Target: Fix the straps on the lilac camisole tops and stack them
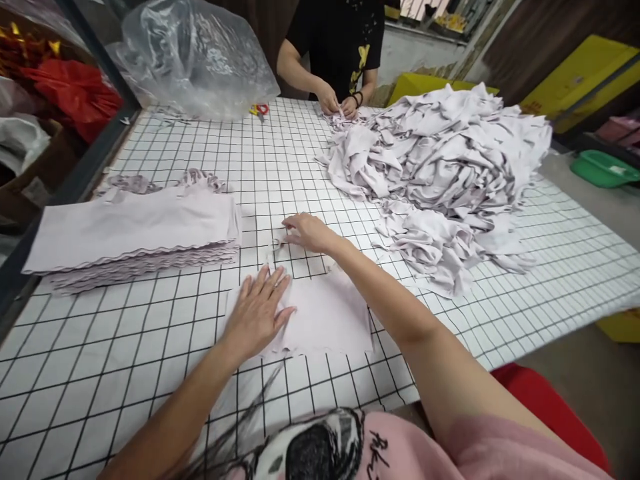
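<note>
My left hand [257,312] lies flat with fingers spread on the left part of a pale lilac fabric piece [327,313], which is laid out on the table in front of me. My right hand [311,232] reaches beyond the far edge of that piece, its thumb and fingers apart. Just below its fingertips is a thin pale strip or thread [276,248], and I cannot make out whether it touches the hand. A neat stack of folded lilac fabric pieces [135,227] stands to the left of both hands.
A big loose heap of lilac fabric [440,160] covers the right of the gridded tabletop [280,153]. Across the table, a person in black [335,47] handles fabric. Red-and-yellow scissors [260,110] lie by a clear plastic bag [195,60]. A metal post [105,53] stands left.
</note>
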Motion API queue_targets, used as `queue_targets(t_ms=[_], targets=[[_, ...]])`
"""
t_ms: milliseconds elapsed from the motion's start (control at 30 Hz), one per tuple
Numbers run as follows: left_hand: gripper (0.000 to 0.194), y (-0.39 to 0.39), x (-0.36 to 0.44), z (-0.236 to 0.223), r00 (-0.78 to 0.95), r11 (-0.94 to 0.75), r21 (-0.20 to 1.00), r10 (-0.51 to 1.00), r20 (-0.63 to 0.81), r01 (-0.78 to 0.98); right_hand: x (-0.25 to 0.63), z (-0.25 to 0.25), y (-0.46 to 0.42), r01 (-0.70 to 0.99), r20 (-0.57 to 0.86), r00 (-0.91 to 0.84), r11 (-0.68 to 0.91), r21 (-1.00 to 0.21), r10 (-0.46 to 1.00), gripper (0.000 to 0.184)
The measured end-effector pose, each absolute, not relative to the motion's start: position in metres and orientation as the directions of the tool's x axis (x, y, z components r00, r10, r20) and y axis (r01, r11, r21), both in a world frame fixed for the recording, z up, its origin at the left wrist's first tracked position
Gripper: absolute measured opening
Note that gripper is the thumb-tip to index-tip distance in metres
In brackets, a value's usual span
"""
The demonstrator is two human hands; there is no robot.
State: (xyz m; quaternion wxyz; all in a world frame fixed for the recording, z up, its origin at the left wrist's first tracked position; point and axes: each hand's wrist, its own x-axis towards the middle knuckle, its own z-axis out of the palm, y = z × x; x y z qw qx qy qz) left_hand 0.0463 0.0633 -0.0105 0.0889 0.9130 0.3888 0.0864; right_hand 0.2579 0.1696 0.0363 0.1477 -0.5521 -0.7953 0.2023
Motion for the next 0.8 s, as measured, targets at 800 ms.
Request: queue_targets(t_ms=[800], targets=[[0.042,0.065,0.16,-0.008,0.848,-0.895,0.29,0.423,0.318,0.338,0.344,0.032,0.085,0.791,-0.196,0.285,-0.346,-0.505,0.938,0.026]])
